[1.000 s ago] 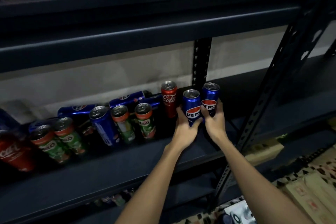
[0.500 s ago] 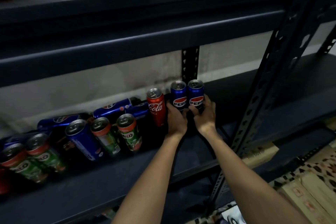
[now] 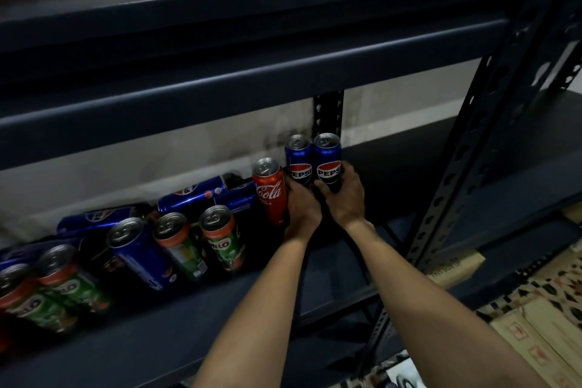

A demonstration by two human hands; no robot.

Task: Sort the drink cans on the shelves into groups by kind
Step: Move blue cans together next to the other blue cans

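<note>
Pepsis (image 3: 328,161) upright, touching, one per grip: left hand (image 3: 303,202), right hand (image 3: 346,195). Seat flat, clear of Coke (image 3: 270,189).

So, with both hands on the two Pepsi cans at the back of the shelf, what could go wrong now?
1. The red Coca-Cola can stands right against the left hand; drawing that hand back could knock it over.
2. The left Pepsi can and right Pepsi can, held by the right hand, stand close together, so one nudge might topple both.
3. Blue cans lying on their sides behind the Milo cans may roll if bumped.
</note>
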